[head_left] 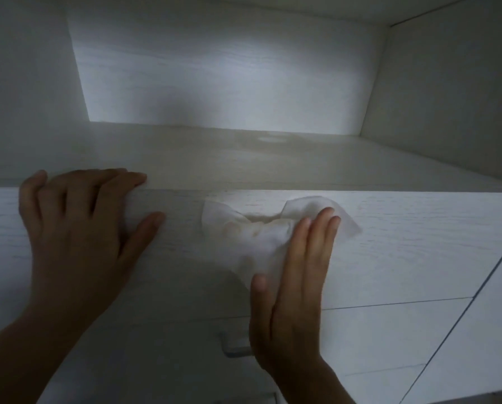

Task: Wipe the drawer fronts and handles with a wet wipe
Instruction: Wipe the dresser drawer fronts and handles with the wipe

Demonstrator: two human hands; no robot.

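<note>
White wood-grain board made up everything in the head view: a cabinet with an open compartment above and drawers below. The compartment's back panel was brightly lit in the middle and dim toward its edges, with plain side walls to left and right. Its shelf looked beige and carried a pale round mark near the back, with a faint darker stain around it.

Below the shelf's front edge lay the upper drawer front. The wet wipe was on this front, near its middle and just under the top edge, crumpled and spread out, with faint yellowish smudges on it. The right hand lay flat on the wipe's lower right part, fingers straight and close together, pressing it against the board, the thumb alongside; nothing was gripped. The left hand rested on the same front well to the left of the wipe, released, its fingers lying over the top edge onto the shelf and its thumb stretched across the face of the board.

A thin seam parted this front from the lower drawer front. A pale handle showed there in shadow, just left of the right wrist and partly hidden by it. A slanting seam at the right set off a neighbouring panel.
</note>
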